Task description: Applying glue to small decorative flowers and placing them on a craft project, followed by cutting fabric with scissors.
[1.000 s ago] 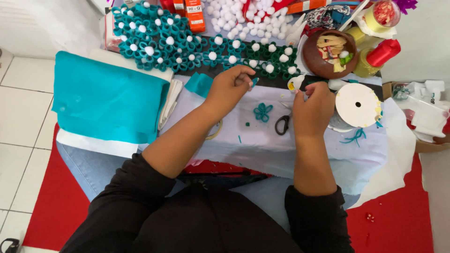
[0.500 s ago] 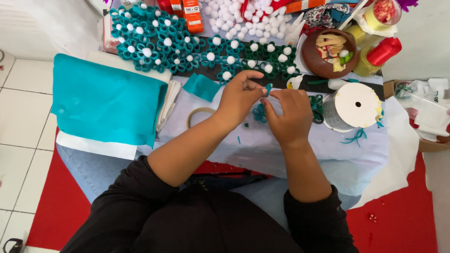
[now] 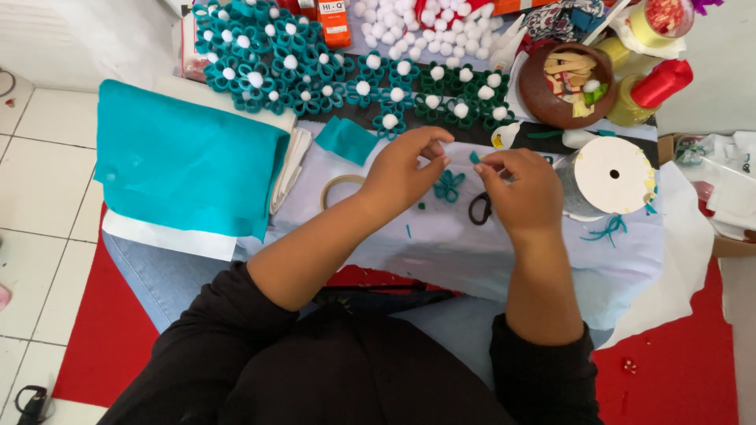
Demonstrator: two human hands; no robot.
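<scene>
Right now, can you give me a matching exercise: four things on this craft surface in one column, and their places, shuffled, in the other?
Things:
1. small teal flower
2. round white spool
3. folded teal felt
4. brown bowl

Places:
A. far left of the surface
B. between the left hand and right hand
C. just right of the right hand
D. at the back, beside the red-capped bottle

Pairs: 1-B, 2-C, 3-A, 4-D

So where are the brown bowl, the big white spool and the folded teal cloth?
brown bowl (image 3: 532, 93), head view, on its left inner wall.
big white spool (image 3: 613, 175), head view, on its flat round top.
folded teal cloth (image 3: 181, 157), head view, on its middle.
</scene>
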